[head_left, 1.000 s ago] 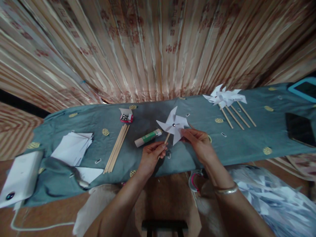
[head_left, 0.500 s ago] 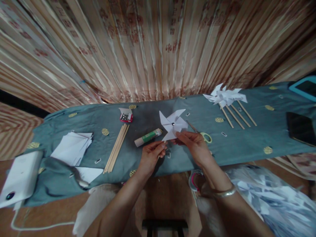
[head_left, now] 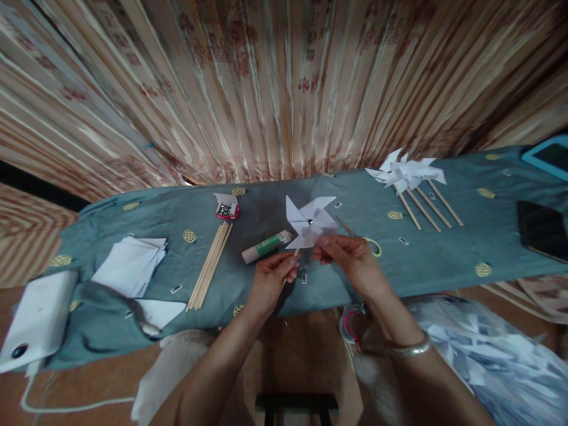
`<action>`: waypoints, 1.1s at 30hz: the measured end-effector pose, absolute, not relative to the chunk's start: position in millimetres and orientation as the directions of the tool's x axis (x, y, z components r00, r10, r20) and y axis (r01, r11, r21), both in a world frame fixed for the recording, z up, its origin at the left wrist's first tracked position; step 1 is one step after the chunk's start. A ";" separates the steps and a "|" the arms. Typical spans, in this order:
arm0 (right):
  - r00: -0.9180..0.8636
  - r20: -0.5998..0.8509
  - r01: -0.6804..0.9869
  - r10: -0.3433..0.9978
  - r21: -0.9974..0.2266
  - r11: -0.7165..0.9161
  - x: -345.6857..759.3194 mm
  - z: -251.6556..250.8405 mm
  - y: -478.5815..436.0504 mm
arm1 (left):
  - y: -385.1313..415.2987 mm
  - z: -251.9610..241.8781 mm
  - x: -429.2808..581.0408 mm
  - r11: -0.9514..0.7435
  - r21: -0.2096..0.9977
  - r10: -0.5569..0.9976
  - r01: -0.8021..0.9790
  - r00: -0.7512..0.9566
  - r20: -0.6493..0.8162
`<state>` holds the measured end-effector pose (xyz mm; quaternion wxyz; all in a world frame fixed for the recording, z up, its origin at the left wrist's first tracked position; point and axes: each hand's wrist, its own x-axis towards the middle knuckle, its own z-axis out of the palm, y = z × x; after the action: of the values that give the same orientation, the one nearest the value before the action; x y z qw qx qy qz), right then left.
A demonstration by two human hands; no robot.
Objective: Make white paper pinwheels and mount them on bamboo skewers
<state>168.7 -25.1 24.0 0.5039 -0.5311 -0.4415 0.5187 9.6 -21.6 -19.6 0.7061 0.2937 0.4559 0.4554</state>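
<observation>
A white paper pinwheel (head_left: pixel 306 228) with a silver pin at its centre is held up over the middle of the cloth. My left hand (head_left: pixel 273 275) is closed around its thin wooden stick (head_left: pixel 296 252), just below the blades. Beside the lower right blade is my right hand (head_left: pixel 350 260), its fingers curled in with nothing visible in them. A glue stick (head_left: pixel 266 247) with a green label lies just left of the pinwheel. Scissors (head_left: pixel 373 245) with a yellow-green handle lie partly hidden behind my right hand.
Wooden sticks (head_left: pixel 209 266) lie left, below an open box of pins (head_left: pixel 227 208). Farther left are paper sheets (head_left: pixel 128 266) and a white device (head_left: pixel 38 319) with a cable. Several finished pinwheels (head_left: pixel 408 174), a black phone (head_left: pixel 541 231) and a blue-edged device (head_left: pixel 548 157) lie right.
My right hand has let go of the pinwheel's blade and drawn slightly right. The blades have turned a little. My left hand stays on the stick.
</observation>
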 end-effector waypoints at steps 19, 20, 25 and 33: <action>0.401 0.007 0.020 0.916 -1.000 -0.001 197.4 8.6 -11.8 | -24.9 -18.2 10.4 0.477 0.811 0.877 -0.340 0.255 -0.409; 0.393 0.004 0.014 0.919 -1.000 -0.001 196.6 7.8 -11.6 | -24.9 -18.3 10.4 0.474 0.814 0.878 -0.336 0.256 -0.405; 0.401 0.011 0.051 0.916 -0.999 -0.011 194.2 9.2 -12.4 | -24.6 -17.9 10.1 0.466 0.819 0.882 -0.335 0.253 -0.398; 0.415 0.024 0.116 0.909 -0.993 -0.027 192.5 13.9 -14.5 | -25.2 -20.4 10.6 0.450 0.832 0.890 -0.325 0.239 -0.388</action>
<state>192.5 -14.5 13.9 0.5638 -0.6243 -0.4108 0.3517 10.6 -25.2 -20.4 0.7221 0.3130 0.4512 0.4208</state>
